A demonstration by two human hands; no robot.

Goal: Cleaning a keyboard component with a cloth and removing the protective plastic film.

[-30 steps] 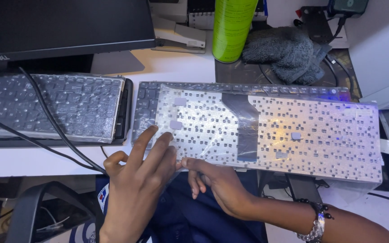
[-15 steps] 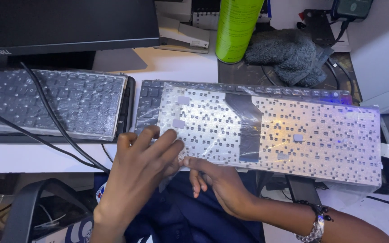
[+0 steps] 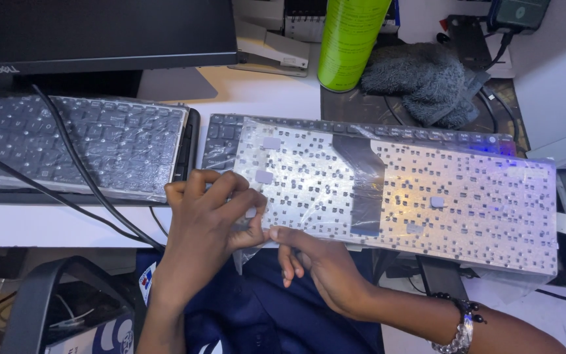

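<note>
A person's left hand [image 3: 207, 219] reaches up from the lower edge of the head view, wrist bent and knuckles raised, its fingers curled and pinched on the near left corner of a laptop keyboard panel [image 3: 414, 190] that lies underside up inside a clear plastic sleeve [image 3: 532, 216]. The right hand [image 3: 319, 262], with a beaded bracelet [image 3: 456, 328] at its wrist, comes in from the lower right, palm turned under the panel's near edge; its index finger and thumb press along that edge just beside the left hand's fingertips, the other fingers hanging loosely curled below. Both hands are narrow, closed on the wrapped panel at the same corner.

The panel stretches away to the right of the hands, its pale back dotted with small dark holes and crossed by a dark strip [image 3: 361, 183]. It rests on top of a black keyboard [image 3: 221, 141], whose key rows show past the panel's far and left edges. Left of the panel, touching that black keyboard, sits another keyboard under a plastic cover [image 3: 80, 144], with black cables [image 3: 73, 170] draped across it. Beyond the panel stand a green cylindrical can [image 3: 348, 39] and a grey cloth [image 3: 427, 82]; a monitor [image 3: 99, 33] stands to the far left.
</note>
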